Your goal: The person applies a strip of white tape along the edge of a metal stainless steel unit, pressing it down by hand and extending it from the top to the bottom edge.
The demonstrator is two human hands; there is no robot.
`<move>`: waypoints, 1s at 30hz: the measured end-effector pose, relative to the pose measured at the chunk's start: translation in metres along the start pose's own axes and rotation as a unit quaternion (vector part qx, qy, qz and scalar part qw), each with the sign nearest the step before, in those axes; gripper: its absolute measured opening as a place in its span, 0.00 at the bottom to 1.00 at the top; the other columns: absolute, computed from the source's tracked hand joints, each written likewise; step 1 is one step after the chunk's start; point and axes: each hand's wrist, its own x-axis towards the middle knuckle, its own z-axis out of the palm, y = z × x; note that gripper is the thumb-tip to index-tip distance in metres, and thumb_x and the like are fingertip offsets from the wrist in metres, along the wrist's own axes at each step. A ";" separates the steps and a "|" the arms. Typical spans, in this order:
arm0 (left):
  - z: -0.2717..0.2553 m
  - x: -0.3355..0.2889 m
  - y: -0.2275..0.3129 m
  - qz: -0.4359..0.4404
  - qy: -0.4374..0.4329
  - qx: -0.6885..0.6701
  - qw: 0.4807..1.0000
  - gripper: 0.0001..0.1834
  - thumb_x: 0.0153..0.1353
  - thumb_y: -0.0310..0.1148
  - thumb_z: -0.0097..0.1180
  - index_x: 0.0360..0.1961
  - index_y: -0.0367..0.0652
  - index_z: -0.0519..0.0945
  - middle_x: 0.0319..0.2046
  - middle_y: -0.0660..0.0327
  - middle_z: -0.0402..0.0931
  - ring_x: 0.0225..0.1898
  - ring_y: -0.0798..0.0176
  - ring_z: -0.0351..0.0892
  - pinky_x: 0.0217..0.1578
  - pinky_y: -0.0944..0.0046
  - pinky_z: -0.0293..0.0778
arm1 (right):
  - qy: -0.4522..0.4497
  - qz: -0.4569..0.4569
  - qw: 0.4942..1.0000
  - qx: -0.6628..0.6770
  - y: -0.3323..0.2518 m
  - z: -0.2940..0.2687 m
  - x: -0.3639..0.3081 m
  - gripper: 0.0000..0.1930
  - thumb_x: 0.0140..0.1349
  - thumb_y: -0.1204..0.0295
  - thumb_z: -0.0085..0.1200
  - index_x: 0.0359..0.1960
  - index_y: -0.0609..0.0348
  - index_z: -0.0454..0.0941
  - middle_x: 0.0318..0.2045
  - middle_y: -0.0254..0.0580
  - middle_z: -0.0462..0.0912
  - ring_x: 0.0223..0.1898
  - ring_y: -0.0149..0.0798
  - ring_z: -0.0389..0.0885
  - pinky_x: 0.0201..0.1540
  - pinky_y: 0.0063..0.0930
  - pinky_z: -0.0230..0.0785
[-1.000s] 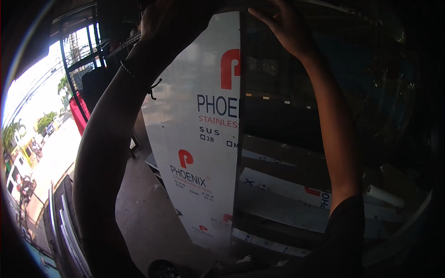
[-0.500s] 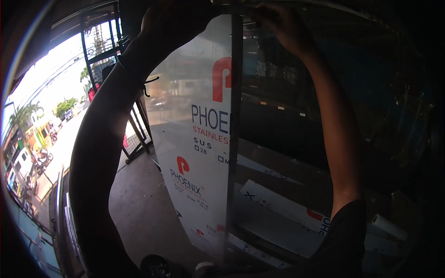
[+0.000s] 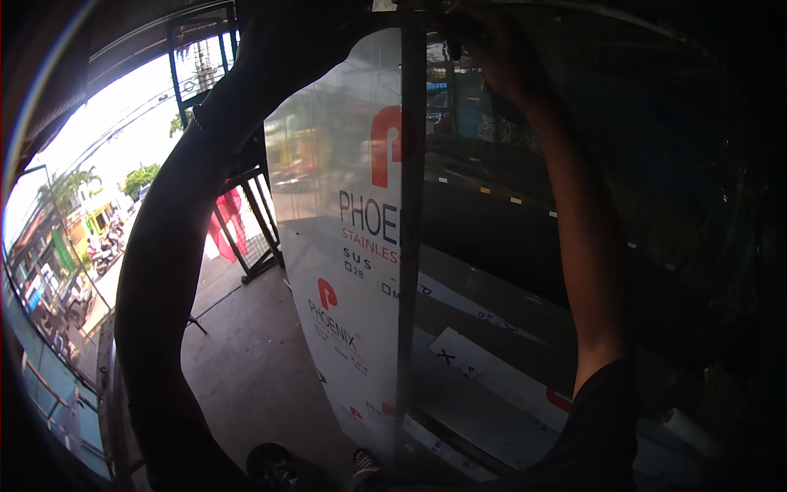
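Because both arms reach up to the dim top rim, we cannot tell how our left hand grips; its fingers are lost in shadow. Our right hand curls its fingers over the top edge of the sheet, which stands upright before us: flat, glossy metal under white printed film, mirroring the street. More sheets lie on the floor.

A tall white film-covered sheet stands upright at centre, printed with red logos and dark and red lettering, while flat white printed strips lie low behind it to the right
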 end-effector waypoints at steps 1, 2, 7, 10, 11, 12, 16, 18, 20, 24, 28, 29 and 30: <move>-0.001 -0.002 0.000 0.031 0.024 -0.025 0.999 0.16 0.75 0.53 0.51 0.56 0.70 0.86 0.35 0.57 0.88 0.32 0.52 0.89 0.36 0.51 0.83 | 0.002 -0.001 1.000 0.000 0.001 0.002 -0.002 0.20 0.73 0.56 0.59 0.44 0.64 0.85 0.25 0.33 0.77 0.28 0.25 0.71 0.33 0.29 0.65; 0.003 0.000 -0.004 0.033 0.025 -0.024 0.999 0.16 0.75 0.53 0.51 0.56 0.70 0.86 0.35 0.57 0.88 0.32 0.52 0.89 0.36 0.51 0.83 | -0.010 0.005 1.000 0.029 0.002 0.003 -0.004 0.19 0.73 0.56 0.59 0.43 0.64 0.85 0.25 0.32 0.76 0.27 0.25 0.70 0.33 0.29 0.65; 0.012 0.009 -0.018 0.061 0.035 -0.002 0.998 0.14 0.75 0.50 0.53 0.53 0.67 0.88 0.34 0.56 0.88 0.31 0.53 0.88 0.35 0.53 0.83 | -0.037 0.033 0.998 0.041 0.005 0.001 0.000 0.18 0.73 0.57 0.59 0.41 0.62 0.85 0.23 0.29 0.74 0.26 0.25 0.68 0.32 0.28 0.63; 0.022 0.023 -0.032 0.153 0.073 -0.033 0.985 0.14 0.75 0.48 0.53 0.50 0.64 0.89 0.34 0.57 0.88 0.32 0.54 0.88 0.35 0.54 0.83 | -0.012 0.004 0.999 0.045 0.004 0.001 0.007 0.18 0.73 0.57 0.59 0.38 0.62 0.85 0.23 0.28 0.74 0.26 0.25 0.68 0.31 0.27 0.63; 0.026 0.024 -0.036 0.152 0.075 -0.032 0.985 0.14 0.75 0.48 0.53 0.50 0.64 0.89 0.34 0.57 0.88 0.32 0.54 0.88 0.35 0.54 0.83 | -0.008 0.023 0.998 0.056 0.002 0.001 0.006 0.18 0.73 0.57 0.60 0.37 0.62 0.84 0.23 0.28 0.74 0.26 0.24 0.68 0.30 0.27 0.62; 0.022 0.020 -0.028 0.106 0.049 -0.012 0.993 0.14 0.75 0.48 0.53 0.50 0.64 0.89 0.35 0.58 0.88 0.32 0.54 0.88 0.35 0.53 0.83 | -0.004 0.044 0.997 0.065 0.002 0.001 0.004 0.18 0.73 0.58 0.60 0.35 0.63 0.84 0.23 0.27 0.74 0.25 0.24 0.68 0.30 0.26 0.62; 0.030 0.021 -0.032 0.100 0.066 0.043 0.992 0.14 0.75 0.47 0.53 0.49 0.62 0.89 0.35 0.58 0.88 0.33 0.53 0.88 0.37 0.52 0.83 | -0.022 0.054 0.996 0.067 0.001 -0.001 0.005 0.17 0.72 0.58 0.61 0.34 0.62 0.83 0.23 0.27 0.74 0.25 0.23 0.68 0.29 0.26 0.62; 0.031 0.022 -0.037 0.123 0.082 0.019 0.989 0.14 0.75 0.48 0.53 0.50 0.63 0.89 0.35 0.57 0.88 0.34 0.53 0.88 0.37 0.51 0.83 | -0.024 0.047 0.997 0.052 0.001 -0.001 0.007 0.18 0.72 0.57 0.61 0.33 0.61 0.83 0.22 0.27 0.73 0.25 0.23 0.67 0.29 0.25 0.61; 0.031 0.022 -0.037 0.145 0.097 -0.007 0.985 0.14 0.75 0.48 0.53 0.50 0.63 0.88 0.35 0.57 0.88 0.34 0.52 0.89 0.38 0.51 0.83 | -0.023 0.032 0.997 0.072 0.001 -0.001 0.008 0.18 0.72 0.57 0.61 0.32 0.61 0.82 0.22 0.26 0.72 0.25 0.23 0.66 0.29 0.25 0.60; 0.009 0.012 -0.014 0.041 0.024 -0.011 0.999 0.14 0.75 0.48 0.53 0.51 0.62 0.88 0.35 0.57 0.88 0.35 0.53 0.89 0.40 0.52 0.83 | -0.018 0.029 0.994 0.104 0.001 -0.001 0.007 0.18 0.72 0.57 0.61 0.31 0.60 0.81 0.21 0.25 0.70 0.24 0.22 0.64 0.29 0.25 0.58; 0.016 0.004 -0.016 0.086 0.072 -0.044 0.993 0.15 0.75 0.48 0.53 0.51 0.61 0.88 0.35 0.58 0.88 0.36 0.53 0.89 0.40 0.53 0.83 | -0.027 0.034 0.997 0.070 0.001 0.000 0.007 0.17 0.72 0.58 0.61 0.31 0.60 0.81 0.22 0.24 0.70 0.25 0.22 0.63 0.29 0.24 0.57; 0.023 0.007 -0.020 0.085 0.071 -0.046 0.993 0.15 0.75 0.48 0.53 0.51 0.61 0.88 0.35 0.58 0.88 0.36 0.53 0.89 0.40 0.53 0.83 | -0.027 0.021 0.995 0.091 0.002 0.000 0.006 0.17 0.73 0.58 0.61 0.31 0.60 0.81 0.22 0.24 0.70 0.25 0.21 0.63 0.28 0.24 0.57; 0.026 0.012 -0.026 0.106 0.075 -0.053 0.990 0.15 0.75 0.49 0.53 0.51 0.61 0.88 0.36 0.59 0.89 0.36 0.54 0.89 0.40 0.52 0.83 | -0.027 0.005 0.993 0.116 0.001 0.002 0.008 0.17 0.73 0.58 0.61 0.31 0.59 0.81 0.22 0.24 0.70 0.25 0.21 0.63 0.28 0.23 0.57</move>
